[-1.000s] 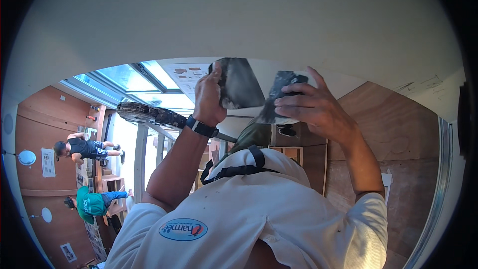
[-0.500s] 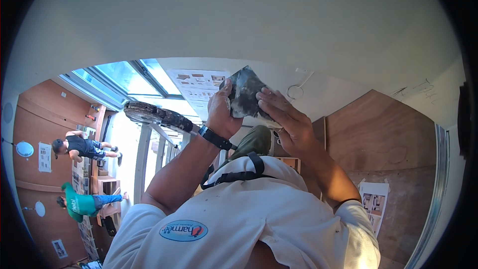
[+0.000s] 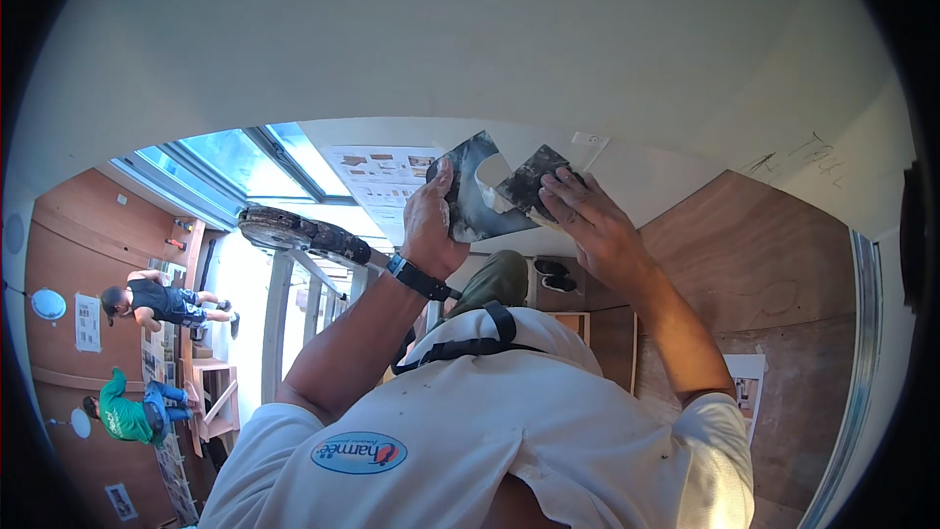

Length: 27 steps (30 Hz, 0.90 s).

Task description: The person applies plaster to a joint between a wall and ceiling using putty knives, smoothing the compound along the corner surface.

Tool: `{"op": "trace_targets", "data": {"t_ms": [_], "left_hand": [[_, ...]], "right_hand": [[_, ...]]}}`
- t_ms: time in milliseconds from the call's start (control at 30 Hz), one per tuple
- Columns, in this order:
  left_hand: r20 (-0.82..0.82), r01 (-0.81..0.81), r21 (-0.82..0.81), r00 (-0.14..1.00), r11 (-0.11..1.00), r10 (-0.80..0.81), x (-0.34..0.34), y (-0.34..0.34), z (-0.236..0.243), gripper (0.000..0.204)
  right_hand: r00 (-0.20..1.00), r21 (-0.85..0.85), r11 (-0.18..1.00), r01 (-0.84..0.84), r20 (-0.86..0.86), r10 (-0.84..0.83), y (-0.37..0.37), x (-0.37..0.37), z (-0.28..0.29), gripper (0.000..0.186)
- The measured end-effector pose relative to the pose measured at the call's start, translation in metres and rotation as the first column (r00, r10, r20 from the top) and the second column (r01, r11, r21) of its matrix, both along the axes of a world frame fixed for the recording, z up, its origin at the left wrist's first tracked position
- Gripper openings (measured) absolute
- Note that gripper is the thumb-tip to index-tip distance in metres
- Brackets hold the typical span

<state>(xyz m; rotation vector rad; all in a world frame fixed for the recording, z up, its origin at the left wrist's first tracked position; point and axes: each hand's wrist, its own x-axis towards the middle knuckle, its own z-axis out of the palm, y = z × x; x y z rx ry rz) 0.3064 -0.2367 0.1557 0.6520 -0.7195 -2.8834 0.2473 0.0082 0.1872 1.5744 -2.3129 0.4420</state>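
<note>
My left hand (image 3: 431, 220) is closed on the edge of a wide, dark-smeared filling knife (image 3: 466, 165), its blade tilted upward. In my right hand (image 3: 592, 220) is a second, smaller filling knife (image 3: 532, 172), gripped with the fingers over its near edge. White filler (image 3: 491, 179) shows in a thick curl between the two blades, and the right blade overlaps the left one. Both tools are up in front of my chest, below the pale ceiling surface (image 3: 470, 29). The handles, if any, are hidden by my fingers.
A metal ladder (image 3: 277, 323) with a dark, crusted curved top bar (image 3: 304, 231) stands close by my left forearm. Two people, in a black top (image 3: 171, 296) and a green top (image 3: 127, 411), are farther left. Wooden panels (image 3: 754, 284) line the right. Dark shoes (image 3: 556, 276) lie below.
My right hand has shifted right and turned upward. Its filling knife now shows apart from the left blade, with white filler between them. My left hand has barely moved.
</note>
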Motion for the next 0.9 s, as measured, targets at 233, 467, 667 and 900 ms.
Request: {"op": "trace_targets", "data": {"t_ms": [233, 467, 667, 900], "left_hand": [[-0.023, 0.002, -0.03, 1.0, 1.0, -0.002, -0.003, -0.01, 0.001, 0.03], [-0.202, 0.051, -0.055, 0.977, 0.997, -0.062, -0.007, -0.015, 0.008, 0.041], [-0.203, 0.112, -0.15, 0.969, 0.982, -0.141, -0.008, -0.014, 0.012, 0.036], [-0.172, 0.118, -0.253, 0.971, 0.96, -0.164, -0.005, -0.013, 0.014, 0.043]], "right_hand": [[0.979, 0.113, 0.99, 0.088, -0.191, -0.065, 0.018, -0.009, 0.003, 0.057], [0.43, -0.414, 0.753, 0.511, 0.882, 0.193, 0.019, 0.002, 0.013, 0.038], [-0.37, -0.306, 0.73, 0.612, 0.705, 0.605, -0.035, 0.012, -0.021, 0.029], [0.273, -0.503, 0.206, 0.839, 0.717, 0.641, -0.035, -0.064, -0.028, 0.021]]}}
